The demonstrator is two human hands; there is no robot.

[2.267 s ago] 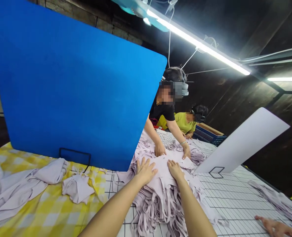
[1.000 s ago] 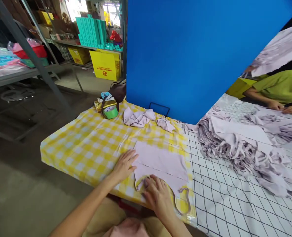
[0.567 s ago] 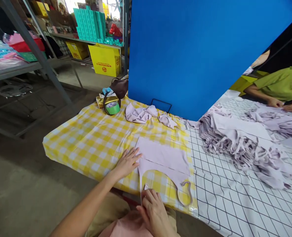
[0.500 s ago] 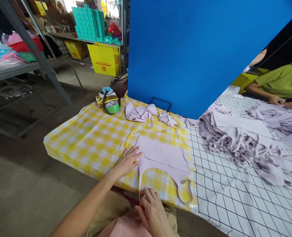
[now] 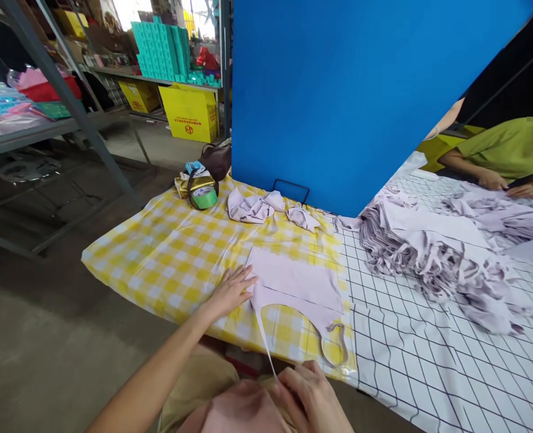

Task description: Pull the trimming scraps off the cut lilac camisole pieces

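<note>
A pale lilac strappy top (image 5: 293, 279) lies flat on the yellow checked tablecloth (image 5: 158, 258), its straps toward me. My left hand (image 5: 232, 290) rests flat on its left edge with fingers stretched out. At the table's front edge my right hand (image 5: 309, 391) is closed on the end of the left strap (image 5: 267, 343), pulled taut and slanting down to the right. The other strap (image 5: 345, 349) lies in a loose loop on the cloth. The pinching fingertips are partly hidden by the back of my right hand.
A large blue board (image 5: 329, 108) stands at the table's back. Lilac scraps (image 5: 252, 205) and a roll of green tape (image 5: 204, 198) lie before it. On the right is a heap of lilac garments (image 5: 428, 246); beyond it a person in a green shirt (image 5: 500, 150) handles more.
My right hand has moved to the right and slightly down, swinging the strap from nearly straight to a slant. My left hand has stayed on the top's edge.
</note>
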